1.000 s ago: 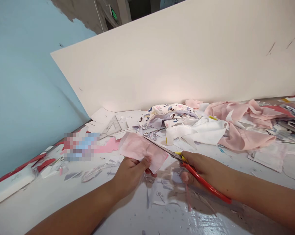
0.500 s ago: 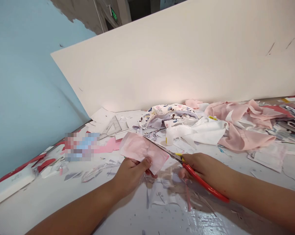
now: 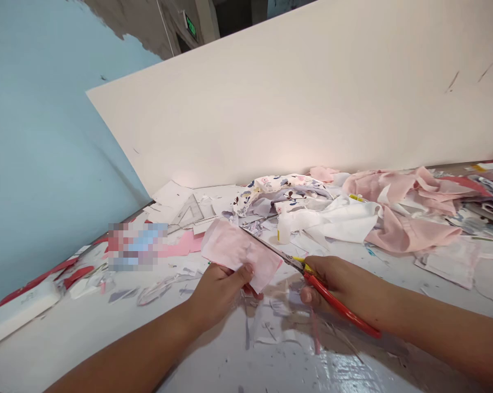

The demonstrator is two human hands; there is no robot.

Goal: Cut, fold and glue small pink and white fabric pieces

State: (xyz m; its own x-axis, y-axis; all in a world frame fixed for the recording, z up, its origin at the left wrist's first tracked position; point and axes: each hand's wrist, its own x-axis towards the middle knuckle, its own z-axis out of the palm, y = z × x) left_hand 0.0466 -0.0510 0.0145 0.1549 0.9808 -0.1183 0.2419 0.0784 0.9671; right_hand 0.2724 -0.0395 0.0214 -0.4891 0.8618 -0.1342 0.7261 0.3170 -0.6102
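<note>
My left hand (image 3: 224,292) pinches a small rectangle of pale pink and white fabric (image 3: 240,251) between thumb and fingers, holding it above the table. My right hand (image 3: 332,278) grips scissors (image 3: 336,305) with red and yellow handles. Their metal blades lie along the upper right edge of the fabric, tips pointing to the far left. Whether the blades are parted is hard to make out. Thin cut strips and scraps (image 3: 271,322) lie on the table below both hands.
Behind the hands are floral cloth (image 3: 266,191), white fabric (image 3: 332,218) and pink fabric (image 3: 410,232). A clear set square (image 3: 190,210) lies further left, near pink paper (image 3: 185,245). A white panel (image 3: 271,109) stands along the back, beside a blue wall (image 3: 46,136).
Hardly anything differs. The fabric and scissors stay in nearly the same place, with only a slight shift of the right-hand fingers and handles.
</note>
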